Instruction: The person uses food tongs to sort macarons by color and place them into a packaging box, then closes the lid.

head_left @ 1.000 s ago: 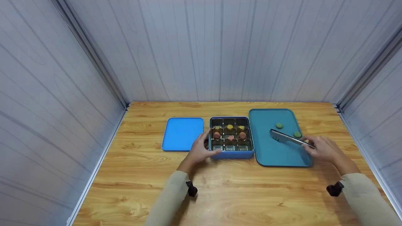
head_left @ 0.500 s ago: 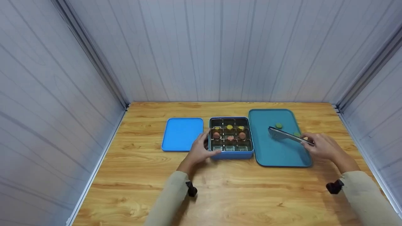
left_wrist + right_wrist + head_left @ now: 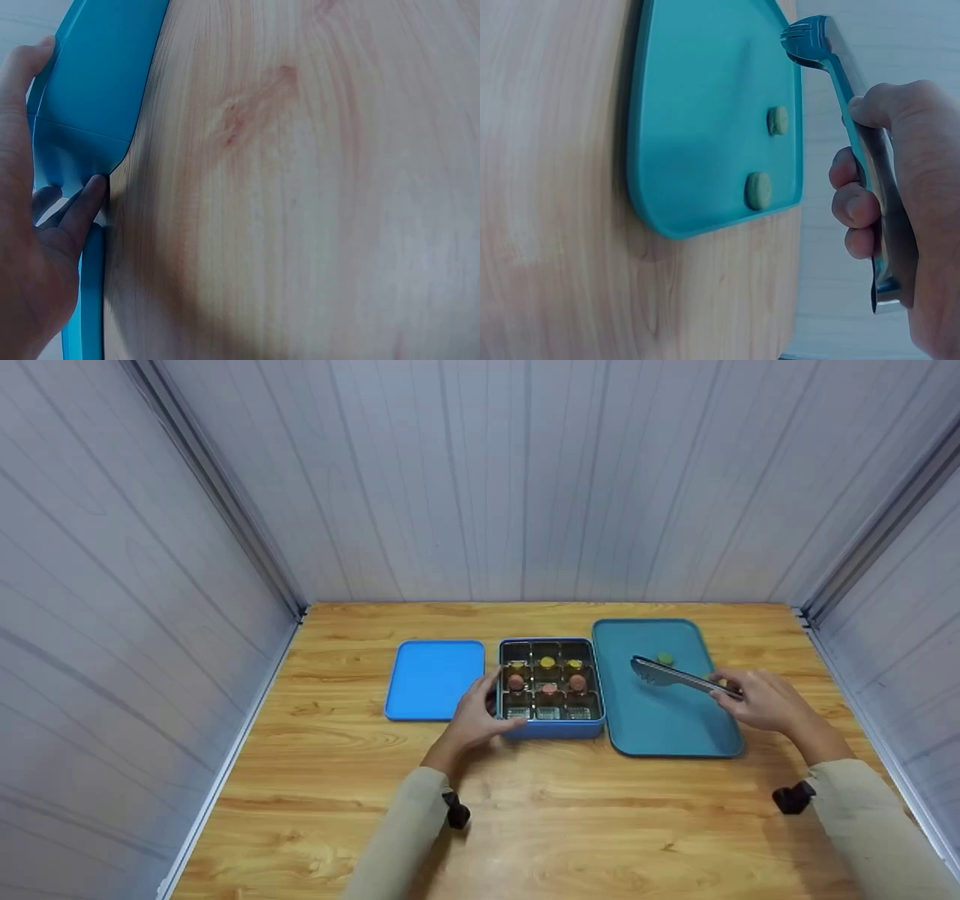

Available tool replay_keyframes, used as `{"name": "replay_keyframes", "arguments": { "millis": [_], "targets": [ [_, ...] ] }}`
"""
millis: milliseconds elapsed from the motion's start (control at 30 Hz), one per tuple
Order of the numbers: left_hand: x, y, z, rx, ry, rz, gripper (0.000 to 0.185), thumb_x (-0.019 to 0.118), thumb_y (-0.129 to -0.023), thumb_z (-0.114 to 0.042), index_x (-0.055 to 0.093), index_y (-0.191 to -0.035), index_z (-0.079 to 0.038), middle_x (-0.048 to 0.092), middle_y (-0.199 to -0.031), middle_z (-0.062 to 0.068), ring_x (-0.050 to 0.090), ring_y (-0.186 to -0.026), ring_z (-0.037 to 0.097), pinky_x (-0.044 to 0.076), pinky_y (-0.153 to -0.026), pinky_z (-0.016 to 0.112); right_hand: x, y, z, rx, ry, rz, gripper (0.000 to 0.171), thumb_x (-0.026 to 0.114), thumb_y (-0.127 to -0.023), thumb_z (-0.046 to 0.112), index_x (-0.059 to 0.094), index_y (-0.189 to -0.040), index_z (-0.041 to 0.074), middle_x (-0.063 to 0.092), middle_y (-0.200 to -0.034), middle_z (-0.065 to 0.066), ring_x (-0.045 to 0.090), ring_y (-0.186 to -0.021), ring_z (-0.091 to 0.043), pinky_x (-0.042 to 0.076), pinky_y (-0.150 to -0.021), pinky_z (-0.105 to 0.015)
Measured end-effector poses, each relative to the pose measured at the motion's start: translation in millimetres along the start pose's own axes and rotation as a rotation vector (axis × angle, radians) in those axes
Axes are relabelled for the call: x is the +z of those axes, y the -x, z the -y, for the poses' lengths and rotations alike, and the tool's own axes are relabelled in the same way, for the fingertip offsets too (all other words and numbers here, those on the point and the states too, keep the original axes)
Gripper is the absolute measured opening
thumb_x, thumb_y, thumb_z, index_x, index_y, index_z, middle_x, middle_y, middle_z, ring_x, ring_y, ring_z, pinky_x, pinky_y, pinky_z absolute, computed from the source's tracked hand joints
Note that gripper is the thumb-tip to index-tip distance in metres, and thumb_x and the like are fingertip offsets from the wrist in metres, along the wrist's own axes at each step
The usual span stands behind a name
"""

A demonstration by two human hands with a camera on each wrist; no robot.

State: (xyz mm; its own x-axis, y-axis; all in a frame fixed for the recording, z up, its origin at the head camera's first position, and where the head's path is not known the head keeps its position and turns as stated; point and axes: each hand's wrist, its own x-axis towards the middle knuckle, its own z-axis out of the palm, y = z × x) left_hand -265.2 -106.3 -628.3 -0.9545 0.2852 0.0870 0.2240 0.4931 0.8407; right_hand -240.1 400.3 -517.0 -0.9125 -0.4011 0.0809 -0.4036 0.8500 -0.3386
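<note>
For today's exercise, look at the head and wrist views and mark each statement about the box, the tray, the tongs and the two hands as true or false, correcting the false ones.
1. The right hand holds metal tongs above the teal tray. True.
2. The left hand rests on the blue lid. False: it grips the near left corner of the compartment box; the lid lies apart, to the left.
3. Two green cookies lie on the tray. True, as the right wrist view shows.
4. The tongs grip a green cookie. False: their tips hold nothing.
5. Every compartment in the box is filled. False: several are empty.
</note>
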Motion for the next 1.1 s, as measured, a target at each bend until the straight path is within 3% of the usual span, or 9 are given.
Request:
{"name": "replay_keyframes", "arguments": {
  "millis": [267,333,567,733,800,1100],
  "targets": [
    [-3.9,4.2,-13.9,-0.006,0.012,0.005,0.121,0.096,-0.086,-0.05,0.031,-0.179,-0.009,0.047,-0.172,0.027,0.047,-0.159,0.051,0.042,-0.131,0.07,-2,-8,11,-0.044,0.017,-0.031,0.021,0.075,-0.108,0.016,0.079,-0.123,0.002,0.068,-0.073,0.002,0.036,-0.055,-0.001,0.032,-0.053,-0.024],
    [-1.8,3.1,-8.1,0.009,-0.032,-0.01,0.118,0.092,-0.088,-0.058,0.032,-0.179,-0.011,0.049,-0.171,0.027,0.05,-0.157,0.051,0.044,-0.13,0.068,-2,-11,13,-0.048,0.016,-0.03,0.022,0.075,-0.108,0.016,0.079,-0.124,0.002,0.066,-0.072,0.002,0.035,-0.054,0.0,0.032,-0.053,-0.024],
    [-1.2,1.6,-7.8,-0.014,-0.014,0.001,0.122,0.096,-0.084,-0.054,0.032,-0.179,-0.014,0.044,-0.177,0.025,0.044,-0.162,0.053,0.037,-0.133,0.073,-4,-21,23,-0.063,-0.008,-0.009,0.024,0.074,-0.108,0.017,0.079,-0.125,0.001,0.066,-0.071,0.002,0.034,-0.052,-0.001,0.031,-0.053,-0.024],
    [-1.5,1.5,-9.8,-0.023,-0.015,0.002,0.121,0.096,-0.085,-0.052,0.031,-0.18,-0.016,0.044,-0.177,0.024,0.045,-0.162,0.051,0.04,-0.132,0.07,-5,-29,32,-0.092,-0.023,-0.018,0.023,0.073,-0.109,0.015,0.079,-0.125,0.0,0.065,-0.069,0.001,0.035,-0.053,-0.002,0.031,-0.054,-0.024],
    [-4.0,4.3,-17.9,-0.021,-0.015,0.01,0.119,0.096,-0.087,-0.046,0.03,-0.18,-0.012,0.044,-0.175,0.027,0.046,-0.161,0.052,0.042,-0.131,0.07,-5,-33,37,-0.096,-0.026,-0.019,0.023,0.073,-0.109,0.015,0.079,-0.125,0.0,0.065,-0.069,0.001,0.036,-0.054,-0.002,0.032,-0.054,-0.025],
    [-3.2,5.0,-17.3,-0.009,0.001,0.005,0.116,0.094,-0.088,-0.044,0.031,-0.179,-0.009,0.051,-0.168,0.025,0.054,-0.151,0.046,0.048,-0.125,0.066,-3,-48,58,-0.138,-0.058,-0.002,0.022,0.071,-0.111,0.017,0.08,-0.125,0.003,0.058,-0.065,0.004,0.034,-0.052,0.0,0.029,-0.053,-0.024]
  ]
}}
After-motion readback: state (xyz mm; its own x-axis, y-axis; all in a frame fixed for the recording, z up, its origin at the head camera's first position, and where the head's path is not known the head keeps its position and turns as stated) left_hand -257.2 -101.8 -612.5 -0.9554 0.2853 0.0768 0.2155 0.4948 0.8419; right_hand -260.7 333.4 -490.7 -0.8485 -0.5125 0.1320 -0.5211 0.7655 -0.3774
